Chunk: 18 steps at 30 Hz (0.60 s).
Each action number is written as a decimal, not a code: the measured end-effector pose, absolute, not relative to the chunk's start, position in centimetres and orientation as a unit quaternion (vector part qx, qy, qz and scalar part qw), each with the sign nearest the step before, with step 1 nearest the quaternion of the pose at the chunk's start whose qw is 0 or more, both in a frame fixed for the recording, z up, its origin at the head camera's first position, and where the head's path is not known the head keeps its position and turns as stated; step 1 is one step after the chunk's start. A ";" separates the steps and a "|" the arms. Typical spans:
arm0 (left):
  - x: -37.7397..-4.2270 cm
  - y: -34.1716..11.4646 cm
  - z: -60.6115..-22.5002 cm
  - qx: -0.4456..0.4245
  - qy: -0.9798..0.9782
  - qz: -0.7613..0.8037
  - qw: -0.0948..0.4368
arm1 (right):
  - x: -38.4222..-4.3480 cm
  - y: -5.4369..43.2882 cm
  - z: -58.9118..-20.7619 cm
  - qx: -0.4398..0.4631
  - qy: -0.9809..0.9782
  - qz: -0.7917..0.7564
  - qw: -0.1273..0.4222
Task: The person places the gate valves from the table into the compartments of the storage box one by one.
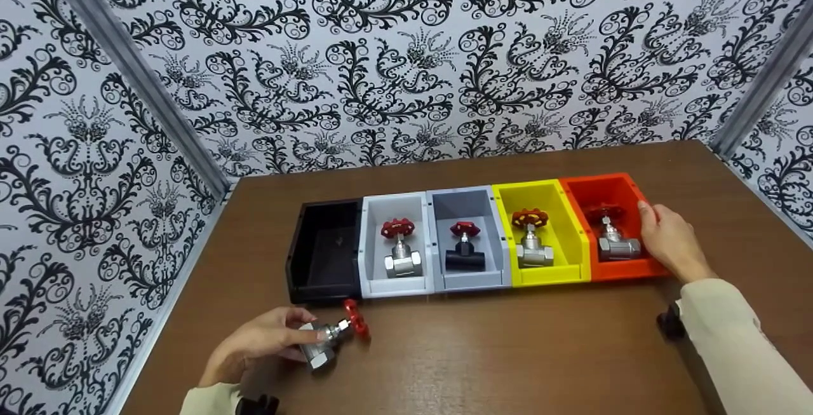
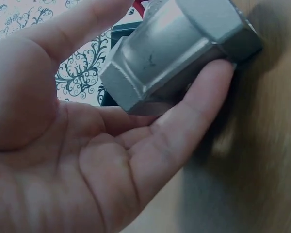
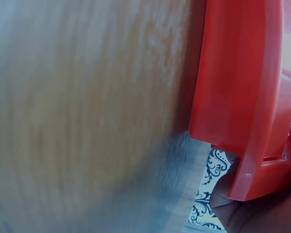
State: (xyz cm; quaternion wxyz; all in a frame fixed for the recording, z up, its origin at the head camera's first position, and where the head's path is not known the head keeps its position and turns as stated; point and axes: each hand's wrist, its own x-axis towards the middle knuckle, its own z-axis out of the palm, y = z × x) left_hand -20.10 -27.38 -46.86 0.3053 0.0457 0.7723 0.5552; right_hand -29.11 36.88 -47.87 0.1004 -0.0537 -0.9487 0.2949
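My left hand (image 1: 270, 337) holds a metal gate valve (image 1: 314, 346) with a red handwheel (image 1: 357, 319), just above the table in front of the black bin (image 1: 324, 294). In the left wrist view the thumb and fingers lie on either side of the valve's grey hexagonal-ended body (image 2: 160, 53). At the far right, my right hand (image 1: 673, 240) grips the right wall of the red bin (image 1: 629, 269), with the thumb over its rim. The right wrist view shows the fingers curled about the bin's edge. Inside the red bin lies another metal valve (image 1: 616, 246).
Joined in a row with the black and red bins are a white bin (image 1: 397, 286), a grey bin (image 1: 470, 280) and a yellow bin (image 1: 552, 273). A metal valve (image 1: 403, 264) lies in the white one, a black-bodied valve (image 1: 465, 258) in the grey, another metal valve (image 1: 535, 253) in the yellow. Patterned walls enclose the brown table (image 1: 483, 351).
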 end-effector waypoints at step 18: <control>-20.3 -27.5 -47.6 0.069 0.775 0.553 0.297 | -29.0 36.8 -47.8 -0.061 -0.949 0.294 0.095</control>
